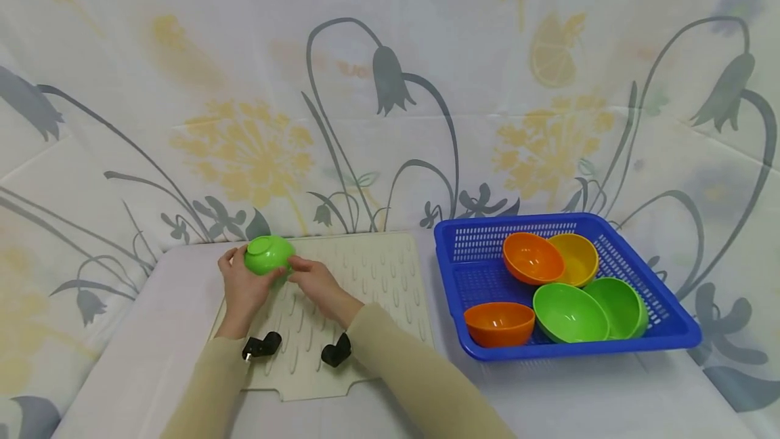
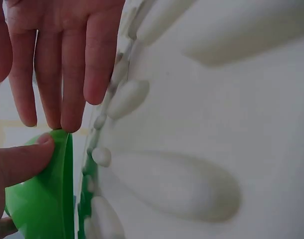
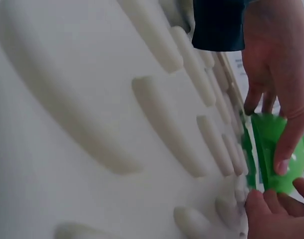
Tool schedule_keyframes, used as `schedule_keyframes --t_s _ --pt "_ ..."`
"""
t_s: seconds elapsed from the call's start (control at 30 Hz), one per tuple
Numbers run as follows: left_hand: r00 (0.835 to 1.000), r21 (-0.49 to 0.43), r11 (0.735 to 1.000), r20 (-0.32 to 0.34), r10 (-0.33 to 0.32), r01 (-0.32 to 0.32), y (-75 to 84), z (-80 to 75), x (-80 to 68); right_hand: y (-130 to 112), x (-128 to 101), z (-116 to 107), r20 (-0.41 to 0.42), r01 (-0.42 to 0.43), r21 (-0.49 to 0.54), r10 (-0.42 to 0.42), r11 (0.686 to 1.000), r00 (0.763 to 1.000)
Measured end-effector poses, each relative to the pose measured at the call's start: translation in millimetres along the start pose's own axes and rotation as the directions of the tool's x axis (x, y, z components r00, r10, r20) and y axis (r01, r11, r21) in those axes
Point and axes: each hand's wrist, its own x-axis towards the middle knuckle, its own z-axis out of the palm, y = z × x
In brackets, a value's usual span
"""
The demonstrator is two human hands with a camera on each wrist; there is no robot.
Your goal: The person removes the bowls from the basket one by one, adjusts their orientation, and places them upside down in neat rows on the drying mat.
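A glossy green bowl (image 1: 265, 255), tipped over with its base up, is held above the far left part of the off-white ridged board (image 1: 359, 266). My left hand (image 1: 246, 293) grips it, the thumb laid along the outer wall and fingers on the opposite side. The right hand (image 1: 323, 290) meets the bowl from the right; its straight fingertips touch the rim in the left wrist view, with the thumb apart. In the right wrist view, the bowl (image 3: 271, 144) turns its rim toward the board, where a strip of green shows close by.
To the right stands a blue basket (image 1: 447, 269) with two orange bowls (image 1: 533, 259), a yellow bowl (image 1: 579, 259) and two green bowls (image 1: 569, 314). A patterned cloth (image 1: 390, 141) hangs behind the white-covered table (image 1: 609, 398). Black cameras (image 1: 262, 345) sit on both wrists.
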Motion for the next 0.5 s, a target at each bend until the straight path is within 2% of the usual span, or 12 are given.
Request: schedule_keyframes --t_s 0.27,0.5 --pt "0.998 0.014 0.999 0.053 -0.04 0.04 -4.2 -0.9 0.6 3.9 4.2 -0.4 0.114 0.038 -0.03 -0.035 0.999 0.993" --pt "0.997 0.035 0.999 0.083 0.003 -0.006 -6.6 -2.7 3.3 10.6 8.1 -2.0 0.129 0.039 -0.031 -0.035 0.999 0.991"
